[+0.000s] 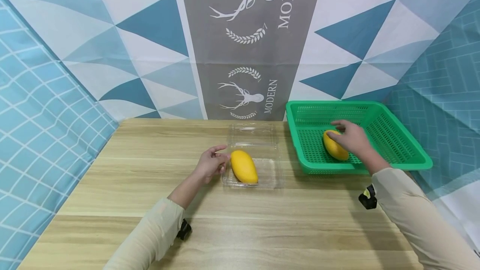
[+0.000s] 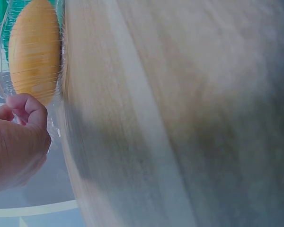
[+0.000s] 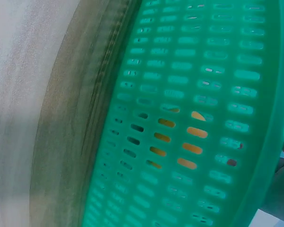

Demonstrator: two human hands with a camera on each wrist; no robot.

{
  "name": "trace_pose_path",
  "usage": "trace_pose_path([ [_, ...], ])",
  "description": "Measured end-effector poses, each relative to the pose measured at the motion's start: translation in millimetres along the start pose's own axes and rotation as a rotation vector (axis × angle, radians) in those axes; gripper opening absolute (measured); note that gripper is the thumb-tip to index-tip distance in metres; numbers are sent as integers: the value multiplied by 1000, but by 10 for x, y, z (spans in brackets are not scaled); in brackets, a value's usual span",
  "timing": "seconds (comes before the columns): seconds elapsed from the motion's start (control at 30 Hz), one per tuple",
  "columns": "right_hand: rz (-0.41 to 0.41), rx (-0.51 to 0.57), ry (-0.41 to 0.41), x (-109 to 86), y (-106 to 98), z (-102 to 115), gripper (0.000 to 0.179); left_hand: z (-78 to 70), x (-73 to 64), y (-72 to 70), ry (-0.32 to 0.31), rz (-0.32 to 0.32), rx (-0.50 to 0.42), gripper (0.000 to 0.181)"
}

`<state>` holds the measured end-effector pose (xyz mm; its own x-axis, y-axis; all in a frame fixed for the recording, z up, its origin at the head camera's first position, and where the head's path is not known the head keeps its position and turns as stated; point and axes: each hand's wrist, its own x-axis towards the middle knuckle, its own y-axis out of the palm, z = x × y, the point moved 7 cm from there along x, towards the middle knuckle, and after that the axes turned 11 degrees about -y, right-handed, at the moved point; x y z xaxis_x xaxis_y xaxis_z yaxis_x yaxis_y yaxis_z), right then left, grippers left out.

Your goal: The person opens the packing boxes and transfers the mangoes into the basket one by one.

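Hanging at the left edge of the box (image 1: pixel 268 172) is the left hand (image 1: pixel 211 165), fingers half bent, can't tell if they're gripping. One mango (image 1: pixel 244 167) lies inside. Bit farther back, the right hand (image 1: pixel 351 137) has its fingers parted from the thumb over another mango (image 1: pixel 336 150) in the basket (image 1: pixel 326 166).

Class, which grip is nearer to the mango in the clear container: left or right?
Left. The left grip is immediately left of that mango, by the container. The right grip is farther right, at the other mango in the green basket.
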<state>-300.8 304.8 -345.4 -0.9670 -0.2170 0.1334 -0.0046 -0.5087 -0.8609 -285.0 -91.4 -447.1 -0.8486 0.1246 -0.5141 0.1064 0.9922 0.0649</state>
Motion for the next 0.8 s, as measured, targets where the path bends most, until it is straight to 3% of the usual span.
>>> trace_pose_path([
  [0.8,-20,13,-45,0,-51,232,53,1,-6,-1,2,-8,6,50],
])
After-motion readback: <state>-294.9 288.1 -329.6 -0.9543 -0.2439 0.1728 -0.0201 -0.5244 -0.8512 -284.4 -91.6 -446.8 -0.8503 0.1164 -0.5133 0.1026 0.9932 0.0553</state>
